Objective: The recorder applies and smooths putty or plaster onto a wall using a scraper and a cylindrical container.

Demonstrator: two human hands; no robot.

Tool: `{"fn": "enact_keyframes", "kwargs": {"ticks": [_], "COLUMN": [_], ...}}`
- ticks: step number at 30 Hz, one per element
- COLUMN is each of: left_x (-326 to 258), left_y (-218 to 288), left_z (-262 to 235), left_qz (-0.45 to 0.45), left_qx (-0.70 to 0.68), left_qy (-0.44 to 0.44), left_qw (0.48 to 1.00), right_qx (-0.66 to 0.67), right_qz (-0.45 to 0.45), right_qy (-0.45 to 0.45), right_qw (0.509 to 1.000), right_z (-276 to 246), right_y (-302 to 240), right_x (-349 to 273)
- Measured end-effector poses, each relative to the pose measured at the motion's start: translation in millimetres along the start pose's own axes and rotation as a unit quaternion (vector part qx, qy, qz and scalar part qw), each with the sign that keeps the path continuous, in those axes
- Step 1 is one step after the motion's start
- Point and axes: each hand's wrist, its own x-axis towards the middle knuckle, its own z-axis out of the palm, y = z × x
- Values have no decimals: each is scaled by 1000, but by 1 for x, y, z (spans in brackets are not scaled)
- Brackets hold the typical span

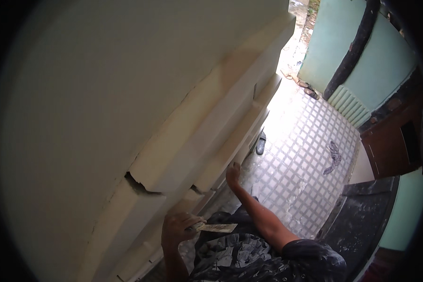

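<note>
My left hand (177,226), dusty with pale powder, is closed round a putty knife (218,228) whose flat, smeared blade points right across my shirt. Close beside that hand runs a cream stepped moulding (207,124) along the wall. A dark, ragged gap (140,185) breaks its upper band, and a smaller gap (196,189) shows in a lower band. Farther along, my right hand (233,173) is at the moulding's lower edge with its fingers curled in. What it grips there, if anything, is hidden.
A patterned tile floor (298,164) lies to the right, with a dark slipper (261,143) near the moulding and a crumpled cloth (333,157) on it. A black table-like surface (362,221) and a brown cabinet (390,150) stand at the right. More footwear (310,92) lies by the bright doorway.
</note>
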Motion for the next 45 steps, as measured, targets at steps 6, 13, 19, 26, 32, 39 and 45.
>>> {"fn": "enact_keyframes", "kwargs": {"ticks": [6, 13, 19, 26, 32, 39, 45], "left_x": [-24, -38, -31, -37, -41, -45, -43], "left_y": [-13, -28, -34, -31, -32, -30, -27], "left_z": [-2, -8, -1, 1, 6, 5, 7], "left_qz": [2, 46, 104, 87, 76, 85, 36], "left_qx": [16, -24, -83, -43, 0, 74, 38], "left_qy": [-49, -73, -71, 6, 46, 71, 55], "left_qw": [999, 996, 989, 995, 996, 991, 997], "right_qx": [104, 17, 33, 64, -39, 88, 31], "right_qz": [60, 79, -78, 165, -119, -2, 83], "right_qy": [63, 45, 108, 74, 64, 52, 33], "right_qw": [991, 996, 991, 981, 990, 995, 996], "right_z": [1, 22, 33, 18, 9, 23, 30], "right_y": [-26, 6, 17, -2, -3, -5, 2], "right_x": [-12, -21, 16, 106, 85, 57, -48]}}
